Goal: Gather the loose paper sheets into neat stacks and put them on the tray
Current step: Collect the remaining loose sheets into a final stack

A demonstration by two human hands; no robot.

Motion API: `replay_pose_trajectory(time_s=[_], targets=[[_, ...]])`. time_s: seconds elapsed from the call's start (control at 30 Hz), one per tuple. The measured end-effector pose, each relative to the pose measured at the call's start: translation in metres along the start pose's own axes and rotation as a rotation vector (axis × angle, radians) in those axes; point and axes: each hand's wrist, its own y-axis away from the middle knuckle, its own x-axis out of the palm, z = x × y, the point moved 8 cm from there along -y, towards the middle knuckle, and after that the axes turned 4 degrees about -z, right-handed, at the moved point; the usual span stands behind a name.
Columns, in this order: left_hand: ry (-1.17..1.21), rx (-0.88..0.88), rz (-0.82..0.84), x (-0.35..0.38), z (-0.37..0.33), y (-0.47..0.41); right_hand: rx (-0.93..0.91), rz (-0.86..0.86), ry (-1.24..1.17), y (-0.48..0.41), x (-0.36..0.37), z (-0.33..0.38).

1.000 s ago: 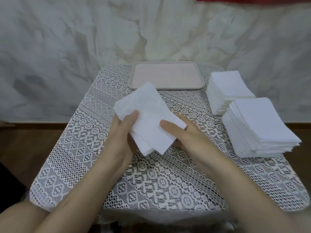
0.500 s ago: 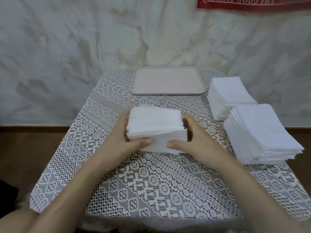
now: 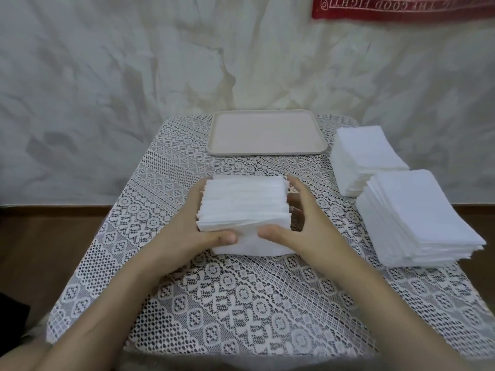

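A stack of white paper sheets (image 3: 245, 207) stands on its edge at the middle of the table, upper edges facing me. My left hand (image 3: 187, 226) presses its left side and my right hand (image 3: 308, 223) presses its right side, both thumbs on the near face. The beige tray (image 3: 267, 152) lies with nothing on it at the far end of the table, apart from the held stack. Two more piles of white sheets lie on the right: a far pile (image 3: 367, 153) and a near, slightly fanned pile (image 3: 420, 218).
The table (image 3: 230, 303) wears a white lace cloth and ends just behind the tray against a pale draped backdrop. A red banner (image 3: 401, 6) hangs at the top right. Brown floor shows at both sides of the table.
One second ago both hands held the stack tilted and flat above the table. Since then it has been turned onto its edge and set down, squeezed between the hands. The camera tilted up slightly.
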Motion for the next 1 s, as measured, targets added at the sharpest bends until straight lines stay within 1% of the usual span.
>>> replay_pose_trajectory(time_s=[0.1,0.17,0.27,0.3,0.4,0.53,0.63,0.7,0.77,0.87,0.93,1.0], targets=[[-0.043,0.008,0.052,0.006,-0.005,-0.002,-0.003,0.049,0.022,-0.001,0.003,0.0],[-0.079,0.028,0.095,0.016,-0.01,0.0,-0.077,-0.004,0.068,-0.002,0.004,0.007],[-0.093,0.01,0.096,0.021,-0.01,0.002,-0.193,-0.102,0.155,-0.001,0.006,0.017],[-0.088,0.005,0.097,0.02,-0.008,0.002,-0.188,-0.13,0.195,-0.002,0.006,0.017],[-0.11,-0.028,0.078,0.012,-0.002,0.002,-0.095,-0.184,0.291,-0.005,0.002,0.007],[-0.172,-0.023,0.065,0.009,0.001,0.001,-0.139,-0.205,0.373,-0.005,0.001,0.004],[-0.22,0.019,0.052,0.007,0.004,-0.002,-0.153,-0.238,0.407,-0.004,0.0,0.004],[-0.231,0.035,-0.018,0.001,0.004,-0.003,-0.146,-0.203,0.414,-0.003,0.001,0.008],[-0.237,0.037,-0.083,-0.004,0.004,-0.005,-0.121,-0.118,0.399,-0.003,0.005,0.01],[-0.248,0.029,-0.105,-0.008,0.007,-0.005,-0.082,-0.022,0.372,-0.003,0.005,0.006],[-0.268,0.024,-0.11,-0.009,0.008,-0.005,-0.066,-0.005,0.296,-0.003,0.003,0.003],[-0.286,0.039,-0.119,-0.008,0.004,-0.004,-0.076,-0.031,0.261,-0.003,0.002,0.003]])
